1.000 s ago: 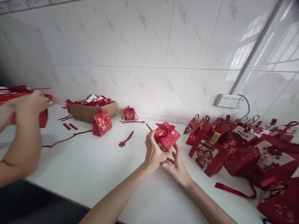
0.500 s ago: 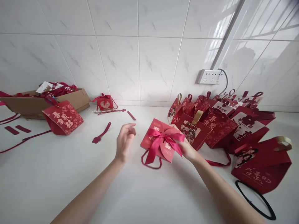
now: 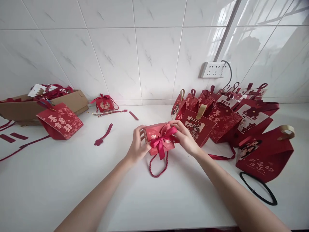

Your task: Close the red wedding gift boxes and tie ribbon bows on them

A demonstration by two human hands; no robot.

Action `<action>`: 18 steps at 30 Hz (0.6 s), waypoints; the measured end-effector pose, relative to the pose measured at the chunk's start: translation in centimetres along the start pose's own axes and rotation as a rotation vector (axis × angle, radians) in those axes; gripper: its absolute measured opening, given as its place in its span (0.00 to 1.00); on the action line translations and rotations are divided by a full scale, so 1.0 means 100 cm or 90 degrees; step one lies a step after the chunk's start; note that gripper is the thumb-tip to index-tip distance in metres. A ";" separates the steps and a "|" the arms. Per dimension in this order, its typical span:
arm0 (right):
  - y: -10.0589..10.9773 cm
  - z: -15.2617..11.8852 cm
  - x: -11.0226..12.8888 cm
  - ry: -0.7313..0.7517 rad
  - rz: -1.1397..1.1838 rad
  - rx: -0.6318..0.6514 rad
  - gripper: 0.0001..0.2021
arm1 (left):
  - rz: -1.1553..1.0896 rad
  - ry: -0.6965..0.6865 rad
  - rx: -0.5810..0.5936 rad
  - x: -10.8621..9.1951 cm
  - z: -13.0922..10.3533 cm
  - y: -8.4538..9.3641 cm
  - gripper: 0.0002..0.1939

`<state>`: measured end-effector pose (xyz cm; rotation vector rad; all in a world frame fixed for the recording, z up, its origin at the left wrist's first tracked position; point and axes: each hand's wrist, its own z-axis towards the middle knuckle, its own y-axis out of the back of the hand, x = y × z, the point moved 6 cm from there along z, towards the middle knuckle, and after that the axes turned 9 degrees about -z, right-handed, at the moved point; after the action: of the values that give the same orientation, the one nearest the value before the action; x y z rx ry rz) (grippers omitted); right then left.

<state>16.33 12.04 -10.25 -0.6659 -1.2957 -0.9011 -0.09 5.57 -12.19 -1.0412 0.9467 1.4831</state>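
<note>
A red gift box with a bright ribbon bow on its top is held between both hands over the white table. A twisted cord handle hangs from it toward me. My left hand grips the box's left side, thumb near the front edge. Around the right side closes my right hand, its fingers along the back corner. The box's underside is hidden, so I cannot tell whether it touches the table. Just beyond my right hand stands a red gift box with a gold loop.
Several red gift boxes crowd the right, with a black ring before them. On the left are a cardboard box of ribbons, a patterned red box and a flower-ended strip. A small red box sits near the wall.
My left hand has moved right and taken hold of the box's left side. The box has turned and tilted, its bow now facing me more. The view has shifted slightly.
</note>
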 end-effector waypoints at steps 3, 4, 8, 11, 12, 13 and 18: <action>-0.001 0.000 0.002 0.016 0.090 0.042 0.09 | -0.011 -0.061 -0.015 -0.006 -0.001 0.000 0.34; -0.001 0.000 0.004 0.026 0.082 0.046 0.10 | -0.019 -0.084 -0.029 -0.008 -0.002 0.001 0.32; -0.002 -0.002 0.008 0.031 -0.071 -0.002 0.16 | -0.003 -0.147 -0.042 -0.017 -0.003 0.003 0.14; -0.002 -0.002 0.006 0.011 -0.112 -0.030 0.17 | -0.015 -0.154 -0.025 -0.020 -0.002 0.005 0.09; -0.001 -0.002 0.005 0.004 -0.119 -0.035 0.18 | -0.032 -0.157 -0.017 -0.021 -0.002 0.006 0.10; -0.001 -0.002 0.004 -0.002 -0.130 -0.031 0.18 | -0.049 -0.159 -0.008 -0.022 -0.002 0.006 0.12; -0.009 -0.004 0.007 0.019 -0.135 0.058 0.19 | -0.012 -0.143 -0.046 -0.020 -0.001 0.009 0.12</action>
<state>15.77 11.12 -9.70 -0.4481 -1.3906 -1.0135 -0.75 4.73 -10.29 -0.9097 0.7270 1.5912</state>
